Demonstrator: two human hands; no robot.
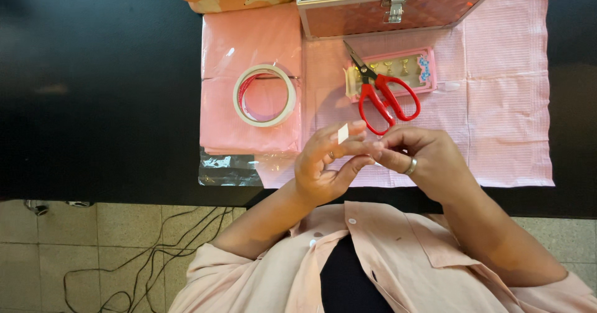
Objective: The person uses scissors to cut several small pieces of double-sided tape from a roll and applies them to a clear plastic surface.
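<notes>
**Pinching a strip of tape over the pink mat**

Looking down, I see a black table [93, 89] with a pink ribbed mat [510, 101] spread across it, and below its near edge a tiled floor [74, 238] with dark cables [143, 263] trailing over it. Both my hands meet above the mat's near edge. My left hand [323, 164] is half curled, fingers up, and a small white piece of tape [342, 133] is stuck on one fingertip. Its long axis runs nearly straight away from me, tilted a touch to the right, top end toward the scissors. My right hand [420, 161], ring on one finger, has its fingertips pressed against my left fingers just beside the tape; I cannot tell if they pinch anything.

Red-handled scissors [379, 92] lie closed just beyond my hands, blades pointing away and left, resting across a small pink tray [426, 70]. To the left sits a roll of tape [264, 95], flat on the mat. At the far edge stands an open pink case [385, 11] with a metal clasp. Crumpled clear film [227, 167] lies at the mat's near left corner.
</notes>
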